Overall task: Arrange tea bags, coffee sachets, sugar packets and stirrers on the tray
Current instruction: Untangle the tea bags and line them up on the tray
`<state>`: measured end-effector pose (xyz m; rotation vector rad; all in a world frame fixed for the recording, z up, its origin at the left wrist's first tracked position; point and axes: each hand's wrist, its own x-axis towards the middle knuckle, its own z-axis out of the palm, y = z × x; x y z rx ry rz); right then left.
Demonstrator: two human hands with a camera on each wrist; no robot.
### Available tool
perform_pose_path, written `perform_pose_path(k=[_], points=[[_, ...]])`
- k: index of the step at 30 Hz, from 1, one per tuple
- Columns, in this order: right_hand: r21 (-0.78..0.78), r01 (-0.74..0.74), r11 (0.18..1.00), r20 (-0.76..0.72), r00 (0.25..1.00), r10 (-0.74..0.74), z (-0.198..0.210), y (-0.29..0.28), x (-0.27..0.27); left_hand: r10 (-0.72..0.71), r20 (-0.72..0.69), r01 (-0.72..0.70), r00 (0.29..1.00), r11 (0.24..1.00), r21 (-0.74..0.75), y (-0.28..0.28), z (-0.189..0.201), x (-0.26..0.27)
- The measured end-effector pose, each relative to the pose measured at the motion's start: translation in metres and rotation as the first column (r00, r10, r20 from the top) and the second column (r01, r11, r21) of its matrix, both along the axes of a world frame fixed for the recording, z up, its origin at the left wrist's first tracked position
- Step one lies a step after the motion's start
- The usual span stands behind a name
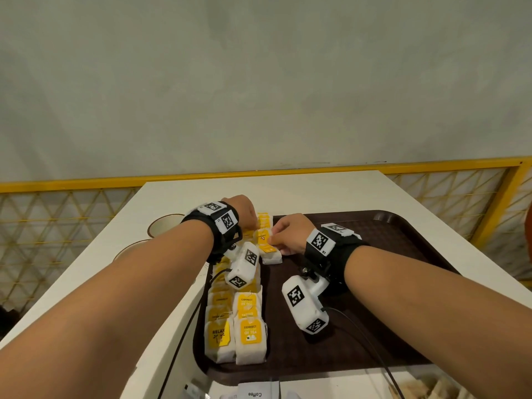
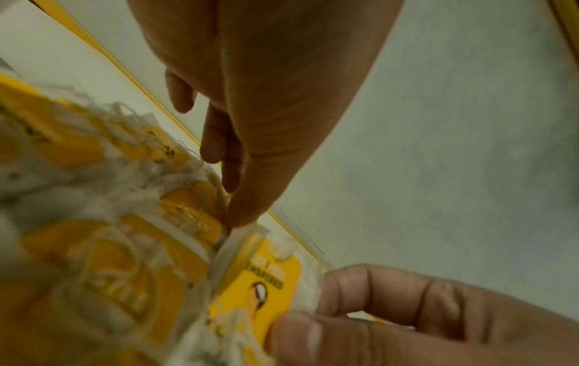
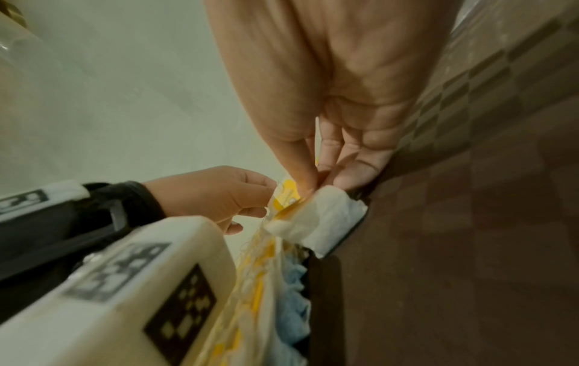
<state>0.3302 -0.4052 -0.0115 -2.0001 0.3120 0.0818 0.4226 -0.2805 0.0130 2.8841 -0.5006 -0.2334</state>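
Both hands' fingers pinching one tea bag [image 1: 264, 237] between them, seemingly above tray [image 1: 397, 234]

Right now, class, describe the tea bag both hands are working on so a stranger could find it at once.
Start at the brown tray and follow the two rows of yellow-tagged tea bags along its left side to their far end. The one meant lies askew beside the right hand, out of line with the rows.

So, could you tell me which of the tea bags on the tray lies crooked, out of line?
The tea bag beside the right hand: it lies askew, jutting right of the two neat rows along the tray's left edge.
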Motion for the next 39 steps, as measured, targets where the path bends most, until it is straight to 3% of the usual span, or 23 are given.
perform_pose_path(k=[5, 10, 16, 23, 30, 35, 39], points=[[0.044, 0.017, 0.999, -0.027, 1.0, -0.016, 0.001, -0.002, -0.001, -0.071, -0.07, 0.064, 0.995, 0.994, -0.092, 0.006, 0.016, -0.008], [0.036, 0.024, 0.999, -0.036, 0.999, -0.023, 0.001, -0.003, -0.001, -0.174, -0.11, 0.173, 0.978, 0.985, -0.025, 0.007, 0.013, -0.021], [-0.11, -0.121, 0.987, -0.159, 0.982, 0.102, 0.01, -0.008, -0.014, -0.132, -0.045, 0.133, 0.99, 0.991, 0.008, 0.005, 0.006, -0.017], [0.012, -0.042, 0.999, -0.072, 0.996, 0.043, 0.012, -0.01, -0.015, -0.137, -0.024, 0.137, 0.99, 0.991, -0.011, 0.002, 0.007, -0.014], [-0.025, -0.021, 0.999, -0.057, 0.998, 0.019, 0.008, -0.001, -0.009, -0.108, 0.024, 0.109, 0.994, 0.992, -0.061, 0.003, 0.011, -0.016], [-0.091, -0.053, 0.994, -0.115, 0.992, 0.043, 0.008, 0.0, -0.007, -0.087, -0.099, 0.079, 0.991, 0.993, -0.084, 0.008, 0.017, -0.023], [-0.164, -0.079, 0.983, -0.059, 0.996, 0.07, 0.005, -0.002, -0.007, -0.11, -0.111, 0.108, 0.988, 0.994, -0.02, 0.004, 0.013, -0.029]])
